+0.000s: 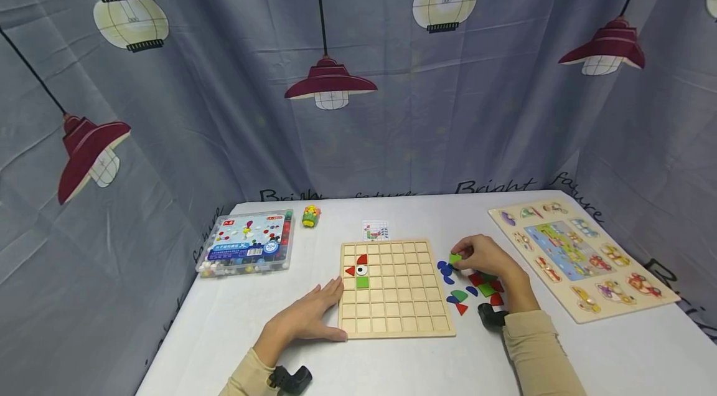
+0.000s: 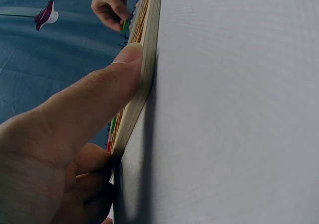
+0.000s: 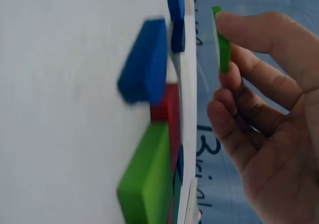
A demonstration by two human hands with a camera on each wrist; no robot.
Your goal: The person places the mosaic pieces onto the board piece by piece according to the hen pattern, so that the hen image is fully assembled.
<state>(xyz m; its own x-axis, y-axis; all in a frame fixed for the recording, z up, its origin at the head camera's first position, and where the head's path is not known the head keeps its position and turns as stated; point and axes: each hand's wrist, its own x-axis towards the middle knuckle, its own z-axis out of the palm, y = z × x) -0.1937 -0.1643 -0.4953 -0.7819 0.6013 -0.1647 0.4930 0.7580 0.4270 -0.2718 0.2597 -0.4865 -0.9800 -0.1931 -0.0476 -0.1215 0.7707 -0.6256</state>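
A wooden grid board [image 1: 392,291] lies on the white table. On its upper left cells sit a red quarter-round piece [image 1: 362,259], a red triangle [image 1: 350,271], a white round eye piece [image 1: 361,270] and a green square [image 1: 362,282]. My left hand [image 1: 310,315] rests against the board's lower left corner, its thumb touching the front edge in the left wrist view. Off the board's right side, my right hand [image 1: 484,257] pinches a green square tile [image 3: 223,42] between thumb and fingers, raised above the table. Below it lie loose blue, red and green pieces [image 1: 459,294].
A small picture card [image 1: 375,230] lies behind the board. At the left are a clear case of coloured parts [image 1: 246,243] and a small toy figure [image 1: 310,216]. A wooden picture puzzle board [image 1: 582,256] covers the table's right side. A patterned curtain [image 1: 358,153] hangs behind.
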